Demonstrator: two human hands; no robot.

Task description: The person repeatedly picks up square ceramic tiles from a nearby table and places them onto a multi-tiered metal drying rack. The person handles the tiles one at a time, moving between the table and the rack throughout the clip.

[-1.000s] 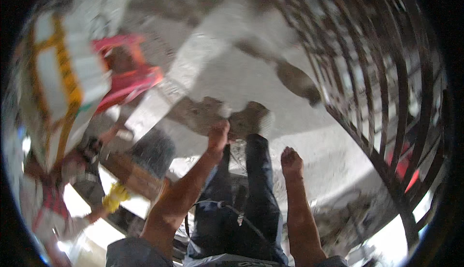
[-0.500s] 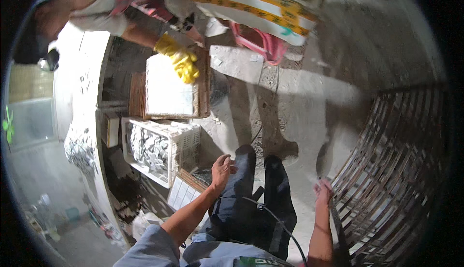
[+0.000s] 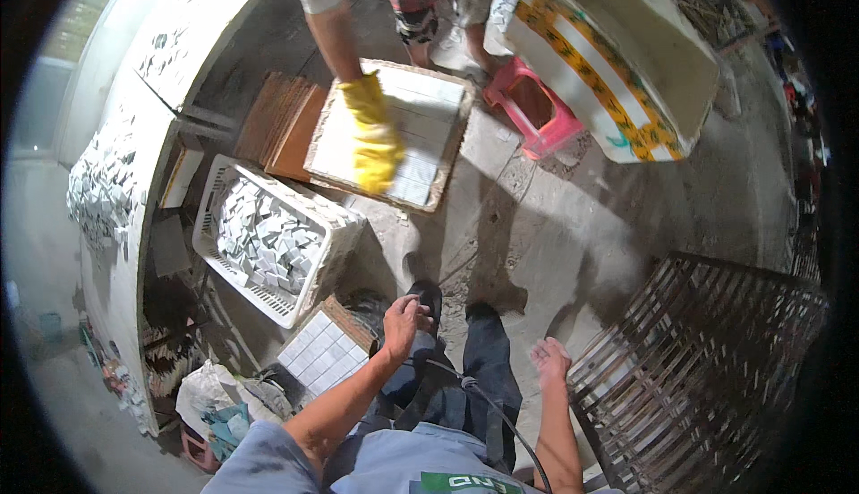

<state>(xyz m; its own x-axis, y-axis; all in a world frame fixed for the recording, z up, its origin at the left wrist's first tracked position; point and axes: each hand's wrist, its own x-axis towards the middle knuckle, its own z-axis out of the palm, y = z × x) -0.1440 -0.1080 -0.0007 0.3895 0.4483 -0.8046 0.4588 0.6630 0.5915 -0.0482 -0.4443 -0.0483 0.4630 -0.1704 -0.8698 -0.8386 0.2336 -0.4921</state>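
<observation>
My left hand (image 3: 405, 324) hangs over my left leg, its fingers loosely bent and apart with nothing in them. Below and left of it lies a stack of boards with white square tiles (image 3: 326, 351) on top. My right hand (image 3: 550, 360) hangs beside my right leg, close to a dark slatted rack (image 3: 689, 351). Its fingers are relaxed and hold nothing that I can see. Farther off, another person's yellow-gloved hand (image 3: 374, 132) lies on a tile-covered board (image 3: 427, 147) on top of a stack.
A white plastic crate (image 3: 304, 310) of loose tile pieces stands left. Brown boards (image 3: 284, 123) lean behind it. A pink stool (image 3: 541, 140) and a white taped foam box (image 3: 617, 82) are at the far right. A long pale worktop (image 3: 192, 55) with tile pieces runs along the left.
My view has turned, so the crate, tiled boards and foam box show more fully. The other person's gloved hand has shifted across the tiled board. My hands stay empty at my sides.
</observation>
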